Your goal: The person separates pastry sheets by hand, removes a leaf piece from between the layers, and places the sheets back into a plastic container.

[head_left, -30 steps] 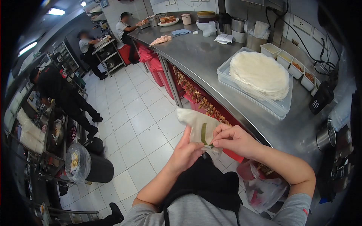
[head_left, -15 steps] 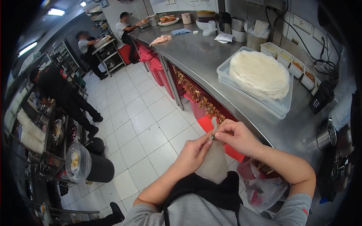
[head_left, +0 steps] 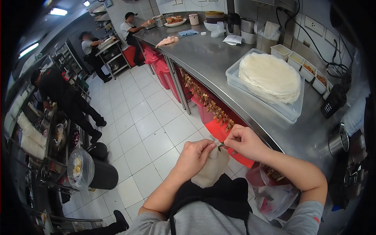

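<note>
Counter (head_left: 203, 58) of stainless steel carried a clear plastic tub (head_left: 289, 116) with a stack of thin white wrappers (head_left: 270, 76). A pale pouch-shaped wrapper (head_left: 212, 168) hung near the counter's front edge. The left hand (head_left: 194, 156) had its fingers clamped at the gathered neck; the right hand (head_left: 246, 144) had its fingers pinched on a thin green strip (head_left: 221, 145).

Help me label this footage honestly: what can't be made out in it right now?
Inside of the pale pouch: head view, hidden by its own wrapper.
Parts of the green strip: head view, covered by left hand and right hand.
Markings on the black object: head view, too small.
Red sleeve lettering: head view, too small.
</note>
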The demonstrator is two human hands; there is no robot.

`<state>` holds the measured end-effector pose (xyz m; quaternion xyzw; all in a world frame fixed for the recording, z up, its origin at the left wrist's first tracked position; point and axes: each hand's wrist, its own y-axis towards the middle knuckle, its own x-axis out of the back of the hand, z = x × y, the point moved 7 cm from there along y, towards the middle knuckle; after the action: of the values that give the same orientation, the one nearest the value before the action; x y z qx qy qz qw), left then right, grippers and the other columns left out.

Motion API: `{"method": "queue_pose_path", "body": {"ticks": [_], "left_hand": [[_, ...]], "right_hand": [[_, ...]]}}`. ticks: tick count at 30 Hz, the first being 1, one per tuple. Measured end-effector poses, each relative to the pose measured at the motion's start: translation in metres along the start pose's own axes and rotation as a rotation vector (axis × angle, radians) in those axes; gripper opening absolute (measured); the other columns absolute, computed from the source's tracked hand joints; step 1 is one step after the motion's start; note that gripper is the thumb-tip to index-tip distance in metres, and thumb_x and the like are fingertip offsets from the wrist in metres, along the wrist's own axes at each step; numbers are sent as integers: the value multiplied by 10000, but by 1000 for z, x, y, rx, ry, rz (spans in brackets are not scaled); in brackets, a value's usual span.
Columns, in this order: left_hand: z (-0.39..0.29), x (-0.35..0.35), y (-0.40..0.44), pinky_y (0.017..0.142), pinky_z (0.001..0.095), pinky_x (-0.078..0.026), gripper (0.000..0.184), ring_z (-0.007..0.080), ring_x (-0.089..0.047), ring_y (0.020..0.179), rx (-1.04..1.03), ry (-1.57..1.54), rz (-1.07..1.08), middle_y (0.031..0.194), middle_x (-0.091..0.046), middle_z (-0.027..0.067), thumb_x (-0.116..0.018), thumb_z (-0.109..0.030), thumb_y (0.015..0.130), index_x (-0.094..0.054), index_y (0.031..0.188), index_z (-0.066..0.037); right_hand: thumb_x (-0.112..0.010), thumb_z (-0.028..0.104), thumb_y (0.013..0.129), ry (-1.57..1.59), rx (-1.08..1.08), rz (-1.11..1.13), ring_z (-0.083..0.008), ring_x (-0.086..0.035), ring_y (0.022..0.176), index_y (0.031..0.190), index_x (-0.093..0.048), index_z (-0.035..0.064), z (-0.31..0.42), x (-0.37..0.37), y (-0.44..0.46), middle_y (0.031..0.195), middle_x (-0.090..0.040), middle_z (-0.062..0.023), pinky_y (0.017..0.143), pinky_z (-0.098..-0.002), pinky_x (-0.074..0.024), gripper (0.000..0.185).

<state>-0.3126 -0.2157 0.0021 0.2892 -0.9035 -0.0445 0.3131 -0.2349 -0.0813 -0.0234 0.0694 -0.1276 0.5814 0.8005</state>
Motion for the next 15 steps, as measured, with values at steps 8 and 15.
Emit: {"method": "queue_pose_path", "body": {"ticks": [8,15], "left_hand": [[-3,-5,1,598,336,-492,176,284,-642,632,-83,-34,29,751,-660,176,-640,-124,855,-665,935,31],[-2,-5,2,572,335,-477,141,286,-622,597,-80,-19,29,715,-641,176,-637,-99,835,-657,850,41]], "right_hand": [[-601,172,907,227,-195,131,-108,-616,837,915,-622,5,-1,-10,-4,937,-568,-34,688,-259,-544,168],[-622,118,882,104,5,167,-95,-591,796,913,-621,2,3,-11,-2,855,-596,-29,660,-239,-509,120]]}}
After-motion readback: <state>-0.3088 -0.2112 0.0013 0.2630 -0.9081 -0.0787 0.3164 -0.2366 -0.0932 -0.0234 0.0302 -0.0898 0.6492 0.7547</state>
